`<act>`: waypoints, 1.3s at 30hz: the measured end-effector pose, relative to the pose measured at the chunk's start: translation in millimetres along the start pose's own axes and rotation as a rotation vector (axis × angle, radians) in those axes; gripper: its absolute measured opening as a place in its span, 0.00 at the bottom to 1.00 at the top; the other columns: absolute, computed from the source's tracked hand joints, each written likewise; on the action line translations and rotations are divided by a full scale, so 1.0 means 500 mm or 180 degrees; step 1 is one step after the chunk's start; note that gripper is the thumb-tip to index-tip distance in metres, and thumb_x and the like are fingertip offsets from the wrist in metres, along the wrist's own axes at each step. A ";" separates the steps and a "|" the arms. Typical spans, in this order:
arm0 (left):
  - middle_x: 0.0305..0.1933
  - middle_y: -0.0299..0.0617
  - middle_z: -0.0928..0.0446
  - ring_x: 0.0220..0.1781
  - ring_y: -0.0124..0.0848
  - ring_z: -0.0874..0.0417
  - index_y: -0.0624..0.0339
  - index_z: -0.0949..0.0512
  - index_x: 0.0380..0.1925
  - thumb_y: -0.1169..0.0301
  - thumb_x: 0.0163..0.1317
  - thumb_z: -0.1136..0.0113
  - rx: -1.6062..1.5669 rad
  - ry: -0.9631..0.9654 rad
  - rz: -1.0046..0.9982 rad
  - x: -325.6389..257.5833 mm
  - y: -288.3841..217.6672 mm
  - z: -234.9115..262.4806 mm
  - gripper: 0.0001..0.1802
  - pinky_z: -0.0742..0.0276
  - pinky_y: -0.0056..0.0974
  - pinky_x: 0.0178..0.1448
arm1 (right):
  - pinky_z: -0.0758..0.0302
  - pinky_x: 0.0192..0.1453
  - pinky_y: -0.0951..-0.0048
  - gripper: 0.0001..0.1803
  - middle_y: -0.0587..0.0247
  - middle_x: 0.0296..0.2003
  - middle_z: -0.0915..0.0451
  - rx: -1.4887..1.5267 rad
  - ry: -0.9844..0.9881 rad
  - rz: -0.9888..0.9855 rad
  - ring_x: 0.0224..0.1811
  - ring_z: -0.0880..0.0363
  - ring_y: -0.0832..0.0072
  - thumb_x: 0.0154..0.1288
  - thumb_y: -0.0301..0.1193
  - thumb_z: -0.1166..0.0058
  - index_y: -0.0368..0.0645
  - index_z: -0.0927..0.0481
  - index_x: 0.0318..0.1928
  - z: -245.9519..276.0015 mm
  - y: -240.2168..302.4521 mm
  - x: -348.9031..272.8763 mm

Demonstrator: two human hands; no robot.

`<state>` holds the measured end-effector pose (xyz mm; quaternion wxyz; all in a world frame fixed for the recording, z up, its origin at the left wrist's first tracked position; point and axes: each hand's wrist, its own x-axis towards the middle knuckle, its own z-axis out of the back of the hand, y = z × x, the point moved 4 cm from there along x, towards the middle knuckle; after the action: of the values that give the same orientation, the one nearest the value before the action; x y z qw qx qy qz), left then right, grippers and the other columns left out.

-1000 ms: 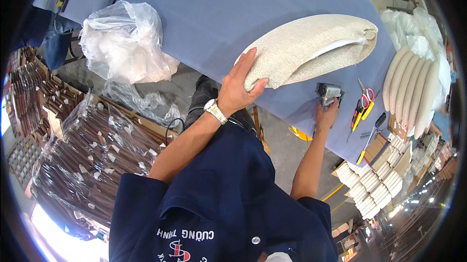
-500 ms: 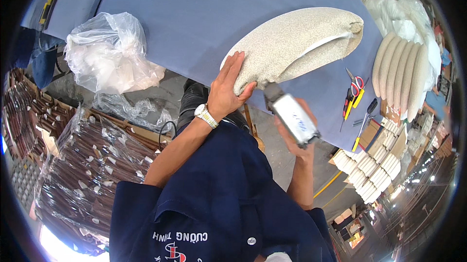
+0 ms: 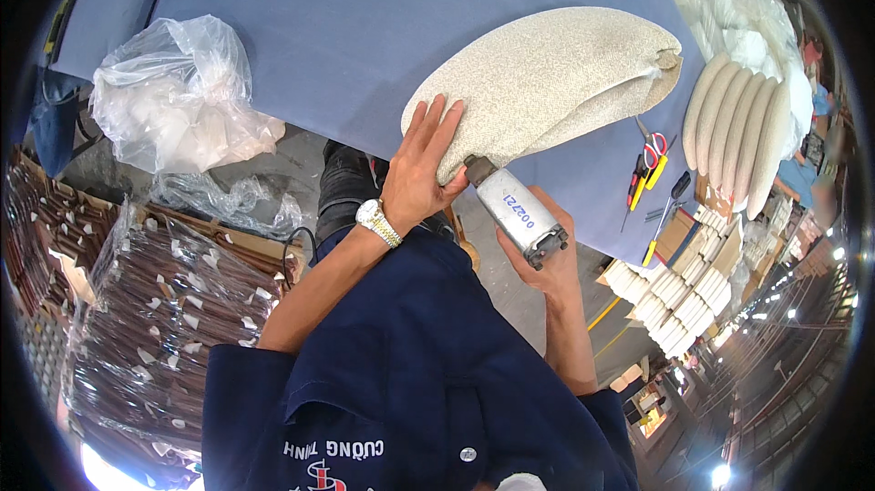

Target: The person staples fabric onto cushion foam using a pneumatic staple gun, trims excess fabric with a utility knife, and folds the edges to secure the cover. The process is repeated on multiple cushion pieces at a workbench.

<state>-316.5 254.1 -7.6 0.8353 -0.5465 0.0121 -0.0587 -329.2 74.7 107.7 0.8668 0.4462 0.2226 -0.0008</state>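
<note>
Left hand (image 3: 421, 170) is flat on the near end of the speckled beige cushion (image 3: 547, 81), fingers spread wide and pressed against the fabric, a silver wristwatch (image 3: 377, 222) on the wrist. The cushion lies on the blue table (image 3: 346, 26), long and curved, its far tip pointing off toward two o'clock, its near end hanging right at the table's front edge.

Right hand (image 3: 538, 258) comes in from five o'clock, fingers wrapped round the grey barrel of a pneumatic hand tool (image 3: 515, 211). The tool's dark nose sits up at eleven o'clock from the hand, touching the underside edge of the cushion just beside the left thumb. Whether the nose is actually driven into the fabric I cannot tell from this angle.

Out at three o'clock from the cushion, a pair of red-handled scissors (image 3: 649, 146) and a yellow-handled cutter (image 3: 653, 240) lie on the table's right edge. Beyond them, a row of finished beige cushions (image 3: 738, 117) stands side by side, with white padding (image 3: 729, 21) heaped behind at one o'clock.

Over at nine o'clock, a clear plastic bag (image 3: 178, 99) of white filling rests on the table's left corner. Down at seven o'clock, bundles of dark wooden parts (image 3: 137, 327) sit wrapped in plastic. At four o'clock, stacks of small pale boxes (image 3: 670, 295) sit below the table.
</note>
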 end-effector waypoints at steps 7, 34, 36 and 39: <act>0.84 0.50 0.44 0.83 0.58 0.43 0.47 0.37 0.79 0.80 0.49 0.31 -0.0049 0.0348 0.0303 0.007 -0.022 0.011 0.53 0.34 0.54 0.80 | 0.25 0.39 0.72 0.14 0.58 0.31 0.20 -0.0273 0.0095 0.0275 0.30 0.22 0.67 0.57 0.23 0.34 0.36 0.20 0.44 -0.002 -0.004 0.013; 0.84 0.49 0.43 0.80 0.57 0.37 0.39 0.40 0.79 0.84 0.50 0.28 0.0045 0.0737 0.0183 0.040 -0.022 0.055 0.56 0.29 0.51 0.77 | 0.21 0.43 0.67 0.19 0.52 0.37 0.16 -0.0202 -0.0732 0.0341 0.38 0.15 0.57 0.55 0.27 0.32 0.36 0.18 0.48 -0.029 0.034 -0.005; 0.83 0.50 0.42 0.80 0.56 0.36 0.41 0.39 0.79 0.82 0.53 0.28 0.0087 0.0724 0.0215 0.042 -0.027 0.059 0.53 0.29 0.50 0.78 | 0.21 0.44 0.67 0.18 0.51 0.38 0.16 -0.0268 -0.0799 0.0272 0.38 0.14 0.59 0.56 0.27 0.32 0.35 0.17 0.47 -0.019 0.037 -0.009; 0.82 0.51 0.40 0.80 0.53 0.35 0.47 0.39 0.79 0.80 0.57 0.30 0.0028 0.0571 0.0134 0.054 -0.031 0.080 0.49 0.31 0.49 0.78 | 0.20 0.44 0.65 0.19 0.50 0.38 0.15 -0.0339 -0.1128 0.0151 0.39 0.13 0.58 0.57 0.28 0.31 0.35 0.18 0.48 0.007 0.003 -0.031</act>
<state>-287.6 281.6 24.0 0.8343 -0.5350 0.0981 -0.0899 -341.7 70.1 116.8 0.9146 0.3977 0.0555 -0.0472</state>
